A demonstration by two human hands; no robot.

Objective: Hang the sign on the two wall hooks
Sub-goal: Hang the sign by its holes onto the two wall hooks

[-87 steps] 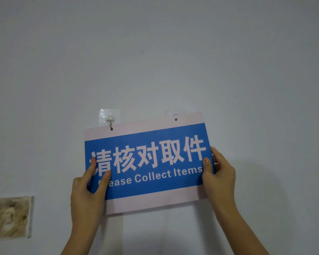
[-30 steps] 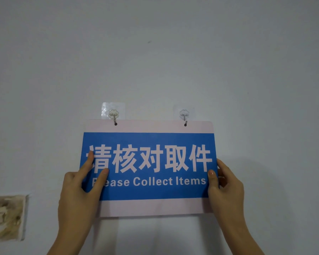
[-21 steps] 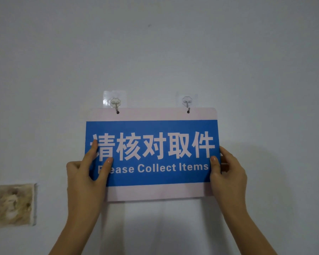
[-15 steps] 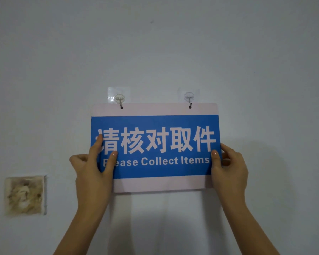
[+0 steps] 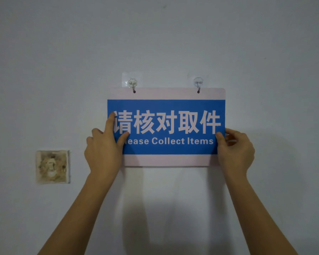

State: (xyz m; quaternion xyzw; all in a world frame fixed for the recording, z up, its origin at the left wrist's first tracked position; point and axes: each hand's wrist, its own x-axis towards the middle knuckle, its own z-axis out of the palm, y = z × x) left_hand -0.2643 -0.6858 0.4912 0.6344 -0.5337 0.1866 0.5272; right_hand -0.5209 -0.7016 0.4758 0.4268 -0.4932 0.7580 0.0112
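Observation:
The blue and pale pink sign with white lettering sits level against the wall. Its two top holes are over the left hook and the right hook, both clear adhesive hooks with metal prongs. My left hand grips the sign's lower left edge, with a finger and thumb lying on the blue face. My right hand pinches the lower right edge, thumb in front.
A square patch of damaged, stained plaster marks the wall to the left of my left hand. The rest of the wall is plain pale grey. My forearms reach up from the bottom edge.
The tilted sign, first on the left hook only, has been levelled with its right hole on the right hook. Both hands kept their grip throughout. The view has since shifted down and left.

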